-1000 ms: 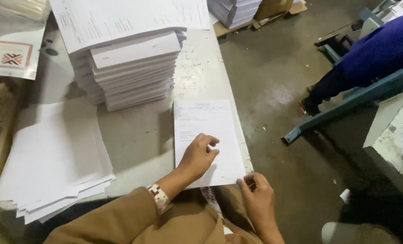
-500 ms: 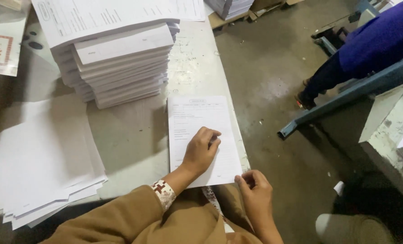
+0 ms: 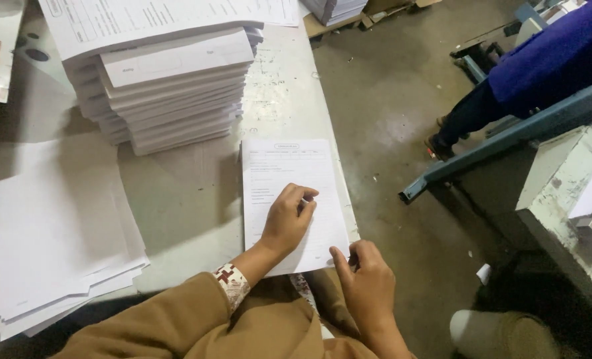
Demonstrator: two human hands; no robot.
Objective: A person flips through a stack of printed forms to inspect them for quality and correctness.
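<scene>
Item: printed sheet (image 3: 289,199), white, portrait, lying flat on the pale table (image 3: 196,219) at its right-hand edge, near corner reaching the table's front edge. Left hand (image 3: 288,223): resting on the middle of the sheet, fingers curled under, knuckles and fingertips pressing the paper down; not gripping, only pinning. Patterned cuff and tan sleeve (image 3: 176,326) behind the wrist. Right hand (image 3: 368,286): at the sheet's near right corner, thumb on top of the corner and fingers below the table edge, pinching that corner. Handling note, as a judgement: the pinning hand does best kept flat and steady so the sheet does not skate across the smooth top, while the corner pinch stays light, on one sheet only, to avoid a crease. Nearby: tall stack of printed forms (image 3: 170,86) just behind the sheet, close but apart; fanned pile of blank paper (image 3: 50,233) well to the left; another person's blue sleeve and dark leg (image 3: 508,86) beyond the table, over a blue metal frame (image 3: 508,139) on the concrete floor (image 3: 389,106). Change against the earlier pictures: both hands hold the same posts on the sheet; the sheet lies in the same place by the table edge; only the view has shifted slightly, with the stack a little nearer the top of the picture.
</scene>
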